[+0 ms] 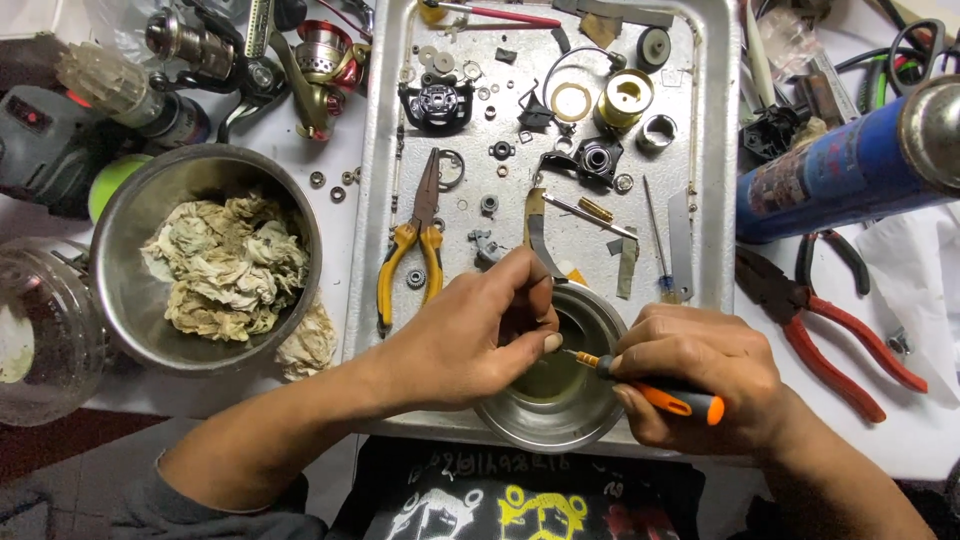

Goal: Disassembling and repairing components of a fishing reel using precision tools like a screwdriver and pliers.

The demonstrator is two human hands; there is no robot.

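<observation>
Nearest to us, at the bottom edge, a dark printed garment (520,500) and our two forearms reaching up over the work.

Right hand (700,375): fingers curled shut round an orange-and-black screwdriver (650,392), its tip pointing left toward the left thumb.

Left hand (470,335): fingers drawn together in a pinch over the small steel bowl (555,415); some small part seems held between fingertips and thumb, but we cannot tell what it is.

Small steel bowl: stands on the near edge of the metal tray (375,200), directly beneath both hands, with yellowish liquid inside.

Metal tray, contents: yellow-handled pliers (412,250) left of centre; a black reel body (437,105) near the top; a gold spool (625,97) to its right; a thin ring (572,101) between them; washers, screws and small gears scattered about; a thin blue-handled tool (660,250) near the right wall.

Left of the tray: a large steel bowl (125,300) holding crumpled, stained rags (225,265), one more rag lying just outside it; a clear glass jar (45,330) at the far left; a spinning reel (320,60) above.

Right of the tray: a blue canister (830,175) lying on its side; red-handled pliers (820,330) below it on the white tabletop.
</observation>
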